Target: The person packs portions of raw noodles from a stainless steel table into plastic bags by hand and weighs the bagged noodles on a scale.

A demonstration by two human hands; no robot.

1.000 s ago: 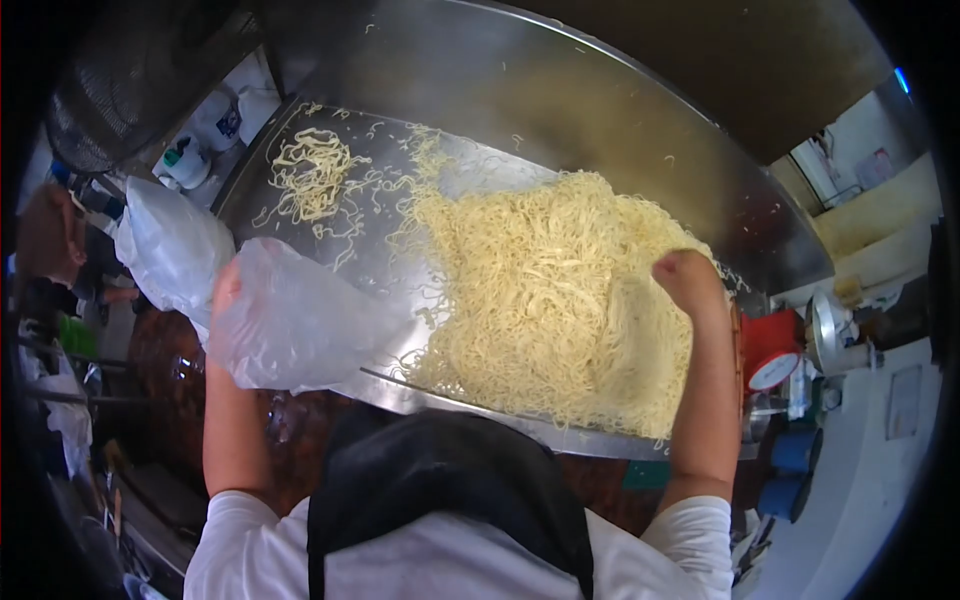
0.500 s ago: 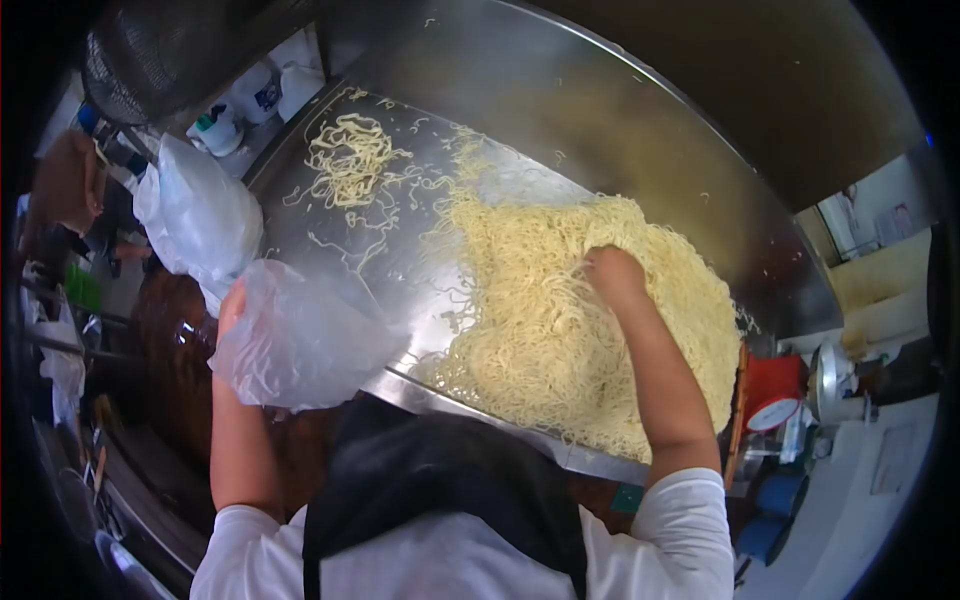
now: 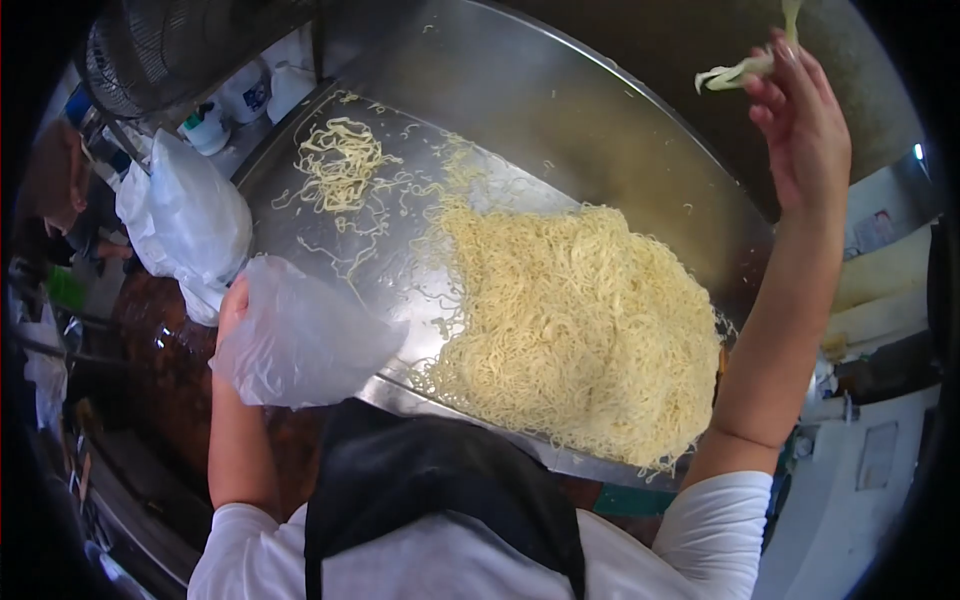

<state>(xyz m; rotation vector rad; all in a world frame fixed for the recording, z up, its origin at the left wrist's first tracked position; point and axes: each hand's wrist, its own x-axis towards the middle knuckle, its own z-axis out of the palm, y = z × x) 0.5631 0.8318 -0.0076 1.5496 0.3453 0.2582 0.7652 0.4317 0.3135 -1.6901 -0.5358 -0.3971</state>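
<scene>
My left hand (image 3: 234, 306) grips a translucent plastic bag (image 3: 305, 340), which hangs puffed out over the near left edge of the metal table (image 3: 412, 268); some of the fingers are behind the plastic. Raised high at the upper right, my right hand (image 3: 808, 135) pinches a few pale noodle strands (image 3: 733, 75), with ends dangling from the fingers. Below it spreads a large heap of yellow noodles (image 3: 580, 330) on the table. A smaller loose clump of noodles (image 3: 342, 165) lies toward the far left, with stray strands around it.
A filled white plastic bag (image 3: 195, 215) stands at the table's left side. A fan (image 3: 150, 60) is above it, with white jugs (image 3: 290, 88) nearby. A raised metal wall (image 3: 590, 110) backs the table. Another person (image 3: 62, 180) is at the far left.
My right hand has lifted out of the noodle heap and swung up to the upper right, carrying a few strands. The left hand still holds the bag in nearly the same place.
</scene>
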